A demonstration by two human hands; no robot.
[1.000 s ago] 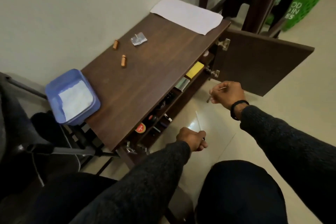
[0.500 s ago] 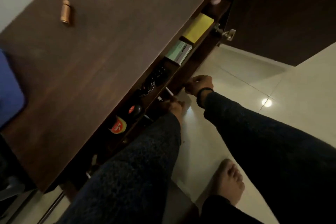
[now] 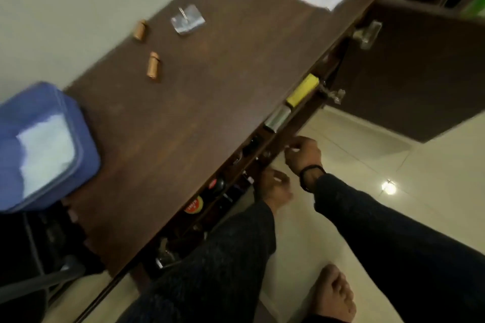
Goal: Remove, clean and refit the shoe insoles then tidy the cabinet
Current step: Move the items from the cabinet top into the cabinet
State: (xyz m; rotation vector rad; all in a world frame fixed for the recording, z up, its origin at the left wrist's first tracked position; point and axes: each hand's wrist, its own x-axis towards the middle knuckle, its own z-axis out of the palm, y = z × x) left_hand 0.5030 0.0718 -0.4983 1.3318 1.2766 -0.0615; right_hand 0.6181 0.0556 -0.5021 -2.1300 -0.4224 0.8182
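Hands (image 3: 301, 155) withdrawn slightly, cabinet door (image 3: 409, 73) open

A: The cabinet top (image 3: 210, 102) across the middle of the frame is dark brown with a wood grain. At the left edge, the tub (image 3: 39, 149) is blue with something white inside.

B: And the two small cylinders (image 3: 153, 65) at upper left?

A: Copper-orange. On the shelf at centre right, a box (image 3: 301, 93) is yellow; the wristband (image 3: 311, 174) is black, the floor (image 3: 420, 178) pale cream.

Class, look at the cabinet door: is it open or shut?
Open: the cabinet door swings out over the floor, hinges and shelf contents exposed.
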